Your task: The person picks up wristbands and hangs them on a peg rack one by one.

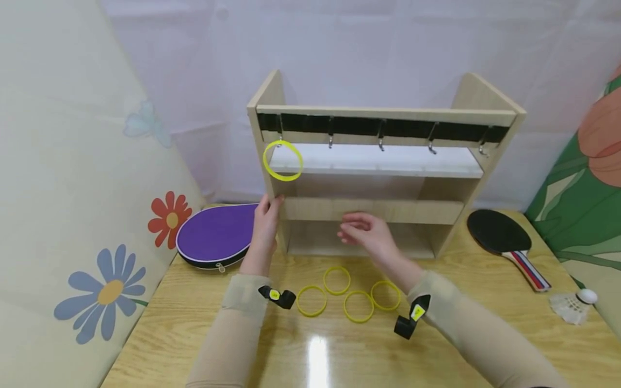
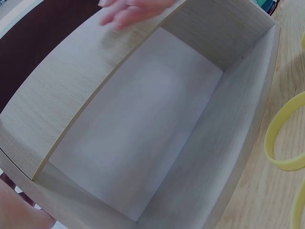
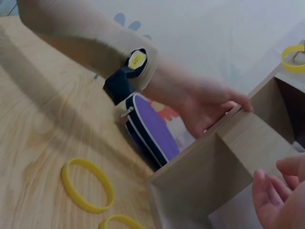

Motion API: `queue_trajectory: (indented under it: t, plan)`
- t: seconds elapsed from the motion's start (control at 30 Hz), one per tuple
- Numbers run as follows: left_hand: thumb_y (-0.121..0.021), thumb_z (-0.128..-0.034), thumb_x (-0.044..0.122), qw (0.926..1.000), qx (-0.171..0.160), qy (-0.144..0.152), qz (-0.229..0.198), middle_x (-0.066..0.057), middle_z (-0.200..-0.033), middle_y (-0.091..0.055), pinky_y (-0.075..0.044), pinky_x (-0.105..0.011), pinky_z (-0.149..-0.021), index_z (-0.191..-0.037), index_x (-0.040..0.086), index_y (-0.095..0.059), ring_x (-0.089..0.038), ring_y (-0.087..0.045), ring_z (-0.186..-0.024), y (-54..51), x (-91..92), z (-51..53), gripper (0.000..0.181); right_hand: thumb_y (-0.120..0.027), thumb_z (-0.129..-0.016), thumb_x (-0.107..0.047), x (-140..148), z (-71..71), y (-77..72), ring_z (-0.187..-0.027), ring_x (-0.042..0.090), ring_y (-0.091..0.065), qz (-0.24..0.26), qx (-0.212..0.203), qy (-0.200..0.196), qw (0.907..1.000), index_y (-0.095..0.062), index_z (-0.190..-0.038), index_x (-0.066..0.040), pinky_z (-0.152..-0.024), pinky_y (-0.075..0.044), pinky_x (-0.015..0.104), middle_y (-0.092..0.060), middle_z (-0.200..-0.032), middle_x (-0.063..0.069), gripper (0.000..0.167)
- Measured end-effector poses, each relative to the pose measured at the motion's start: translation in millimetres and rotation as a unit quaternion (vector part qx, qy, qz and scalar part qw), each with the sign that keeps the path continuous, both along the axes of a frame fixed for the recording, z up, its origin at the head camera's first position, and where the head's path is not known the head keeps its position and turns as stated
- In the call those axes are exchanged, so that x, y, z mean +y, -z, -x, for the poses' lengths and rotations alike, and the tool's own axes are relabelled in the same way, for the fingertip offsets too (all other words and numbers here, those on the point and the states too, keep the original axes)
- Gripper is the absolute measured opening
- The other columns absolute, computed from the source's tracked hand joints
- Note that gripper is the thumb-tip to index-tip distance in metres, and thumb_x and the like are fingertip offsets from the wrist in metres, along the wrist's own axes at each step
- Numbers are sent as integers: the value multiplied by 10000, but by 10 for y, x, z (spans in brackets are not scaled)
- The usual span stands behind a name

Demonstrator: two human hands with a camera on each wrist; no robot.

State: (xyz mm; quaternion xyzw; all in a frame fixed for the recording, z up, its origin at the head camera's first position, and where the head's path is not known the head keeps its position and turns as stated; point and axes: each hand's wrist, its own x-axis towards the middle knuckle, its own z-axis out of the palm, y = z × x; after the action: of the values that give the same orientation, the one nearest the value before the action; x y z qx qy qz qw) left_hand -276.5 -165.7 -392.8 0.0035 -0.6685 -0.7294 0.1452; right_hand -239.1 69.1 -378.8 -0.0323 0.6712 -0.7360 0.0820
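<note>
A pale wooden rack [image 1: 373, 210] with a row of hooks stands upright on the table. My left hand [image 1: 264, 223] grips its left side panel; the right wrist view shows that thumb over the front edge of the panel [image 3: 190, 152]. My right hand [image 1: 366, 234], fingers loosely curled and holding nothing, is in front of the lower crossboard; the left wrist view catches those fingers [image 2: 133, 12] beside the board. A yellow ring [image 1: 286, 178] hangs from the leftmost hook. Several more yellow rings [image 1: 358, 321] lie flat on the table before the rack.
Left of the rack lies a purple paddle case [image 1: 218, 231]. On the right are a black table tennis paddle [image 1: 498, 231] with a striped handle and a white shuttlecock [image 1: 572, 307]. A pale cloth [image 1: 368, 48] hangs behind the rack, and flowered panels flank the wooden table [image 1: 184, 323].
</note>
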Motion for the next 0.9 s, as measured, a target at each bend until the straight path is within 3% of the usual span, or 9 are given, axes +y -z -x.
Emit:
queue_trajectory:
  t: [0.3,0.43,0.67,0.9]
  plan:
    - [-478,-1006,218,9992,-393,25,96,-43,-1132,-598,-435,-295,-882,-1372,85,-530,-101,-563,-940,-23,-3,29,393,-620,-922,38,137,-42,282,-791,108,-687,-292,-85,47,9995,-565,-1267,107,-766,-581,263,-692,-1001,114,356]
    - [-475,-1006,209,9992,-404,53,23,-28,-1126,-590,-435,-290,-888,-1368,78,-529,-103,-560,-952,-38,-6,22,389,-607,-920,61,223,-53,420,-781,111,-681,-390,-93,46,9992,-540,-1268,148,-743,-578,247,-695,-967,105,365]
    - [-481,-997,211,9994,-336,53,95,-36,-1126,-585,-435,-292,-882,-1364,85,-533,-110,-553,-959,-34,2,23,391,-583,-927,77,422,-96,625,-777,106,-679,-508,-110,39,9986,-498,-1277,199,-721,-573,228,-674,-1006,199,380]
    - [-475,-1005,215,9992,-360,132,66,-102,-1209,-573,-427,-304,-906,-1384,117,-522,-113,-550,-980,-20,-5,27,395,-583,-927,70,608,-136,769,-740,105,-668,-680,-234,-92,9974,-487,-1284,205,-685,-572,244,-687,-944,132,394]
